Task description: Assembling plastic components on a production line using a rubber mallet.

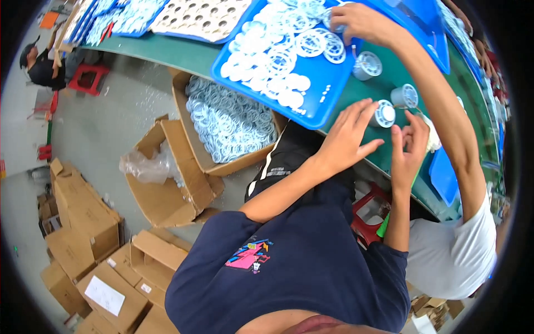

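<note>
My left hand [349, 132] is open, its fingers stretched out and slightly apart. Its fingertips are at the left side of a small round plastic housing [384, 114] with a white disc on top, standing on the green table. Across from it, my right hand [410, 146] has its thumb and fingers apart, some of them bent, close to the same housing. I see nothing held in either hand. A second light-blue cylindrical housing [404, 96] with a thin wire lies just beyond my right fingertips. Farther back is a third housing [367, 65].
A co-worker's arm [439, 83] reaches from the right over a blue tray [317, 108] of pale rings and white discs. An open carton [183, 106] of rings stands on the floor left of the table [192, 65]. A smaller blue tray [443, 175] lies at right.
</note>
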Available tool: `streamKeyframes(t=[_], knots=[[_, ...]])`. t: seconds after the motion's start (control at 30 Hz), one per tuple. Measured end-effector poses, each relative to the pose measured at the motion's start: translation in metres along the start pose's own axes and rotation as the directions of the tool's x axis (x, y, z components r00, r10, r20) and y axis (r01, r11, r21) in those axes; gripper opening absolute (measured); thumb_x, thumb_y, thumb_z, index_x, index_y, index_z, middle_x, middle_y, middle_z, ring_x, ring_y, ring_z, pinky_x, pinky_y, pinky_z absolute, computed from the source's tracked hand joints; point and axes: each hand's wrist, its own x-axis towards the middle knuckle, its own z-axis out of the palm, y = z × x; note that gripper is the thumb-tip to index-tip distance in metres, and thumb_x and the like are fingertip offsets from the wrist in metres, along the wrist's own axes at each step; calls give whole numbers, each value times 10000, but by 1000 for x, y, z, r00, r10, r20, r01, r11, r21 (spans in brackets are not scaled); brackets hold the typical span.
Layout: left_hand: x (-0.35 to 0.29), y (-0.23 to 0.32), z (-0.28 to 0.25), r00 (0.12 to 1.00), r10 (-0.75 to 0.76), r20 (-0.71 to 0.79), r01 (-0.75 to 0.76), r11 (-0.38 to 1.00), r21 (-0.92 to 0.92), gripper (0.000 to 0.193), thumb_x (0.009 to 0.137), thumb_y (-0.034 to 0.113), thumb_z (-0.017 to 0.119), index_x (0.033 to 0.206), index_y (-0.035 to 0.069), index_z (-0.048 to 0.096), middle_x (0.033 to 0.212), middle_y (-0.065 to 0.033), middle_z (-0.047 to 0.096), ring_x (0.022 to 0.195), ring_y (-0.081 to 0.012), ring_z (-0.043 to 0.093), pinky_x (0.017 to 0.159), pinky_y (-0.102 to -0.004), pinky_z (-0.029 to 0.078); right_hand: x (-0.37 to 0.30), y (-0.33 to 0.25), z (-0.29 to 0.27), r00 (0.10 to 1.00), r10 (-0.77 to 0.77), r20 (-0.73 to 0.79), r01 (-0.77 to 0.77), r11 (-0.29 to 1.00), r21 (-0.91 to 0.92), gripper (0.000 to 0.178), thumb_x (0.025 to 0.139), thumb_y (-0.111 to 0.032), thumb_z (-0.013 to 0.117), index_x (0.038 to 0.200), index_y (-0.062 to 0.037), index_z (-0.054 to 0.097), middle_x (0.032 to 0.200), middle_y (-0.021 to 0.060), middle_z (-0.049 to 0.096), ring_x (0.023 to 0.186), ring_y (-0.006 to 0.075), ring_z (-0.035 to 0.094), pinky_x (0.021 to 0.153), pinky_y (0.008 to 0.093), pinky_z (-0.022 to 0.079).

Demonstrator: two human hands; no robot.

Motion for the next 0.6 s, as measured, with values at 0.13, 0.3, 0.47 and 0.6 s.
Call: streamKeyframes(t=[0.13, 0.3, 0.47, 0.6], knots=[[-76, 1, -53, 960, -49, -275, 80, 991, 104, 347, 854, 63, 792, 1185, 26, 693, 1142, -172, 674, 1039, -337, 664, 933, -408, 536, -3, 4, 12, 999, 11, 31, -11, 1000, 16, 407, 963, -67, 737, 1347, -1, 617, 1264, 85, 559, 799, 86, 530, 655, 224, 426], [-176, -81, -114, 730, -423, -537, 583, 795, 168, 65, 964, 64, 663, 980, 1, 661, 920, -136, 637, 828, -295, 621, 771, -386, 507, -11, 9, -5, 998, 53, -40, -52, 998, 33, 391, 1002, -62, 688, 1369, 28, 588, 1266, 97, 541, 865, 88, 526, 744, 234, 467], [-272, -210, -192, 592, -621, -514, 805, 481, 346, 442, 973, 258, 700, 1292, -27, 591, 1173, -253, 618, 1137, -405, 588, 991, -490, 468, -48, -29, -22, 967, -252, -41, 237, 946, -224, 127, 961, -33, 661, 1054, 51, 681, 957, 122, 657, 879, 233, 611, 787, 347, 502], [-324, -298, -217, 173, -845, -506, 959, 28, 281, 1059, 866, 710, 682, 1542, -49, 387, 1471, -351, 473, 1354, -537, 471, 1169, -517, 370, -67, -97, 68, 781, -170, 600, 44, 975, 218, 214, 872, -93, 792, 1051, -6, 715, 924, 144, 681, 822, 297, 679, 731, 376, 554]])
